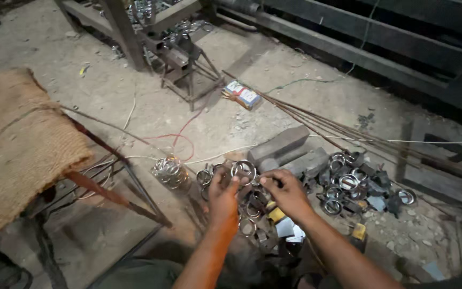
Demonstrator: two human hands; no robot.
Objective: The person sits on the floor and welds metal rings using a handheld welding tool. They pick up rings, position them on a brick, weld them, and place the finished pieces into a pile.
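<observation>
shiny metal ring, round, upright, pinched between fingertips of both hands above heap of similar rings.

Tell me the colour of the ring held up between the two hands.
Shiny silver-grey metal ring, seen in the head view.

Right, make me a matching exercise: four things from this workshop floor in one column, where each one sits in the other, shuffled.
Things:
1. metal ring
2. bundle of rings
3. small printed box
4. burlap-covered seat

Places:
A. far left of the view, on a metal frame
B. on the floor, left of the hands
C. pinched between the left hand and right hand
D. further off on the floor, beside a small metal stand

Pairs: 1-C, 2-B, 3-D, 4-A
</observation>
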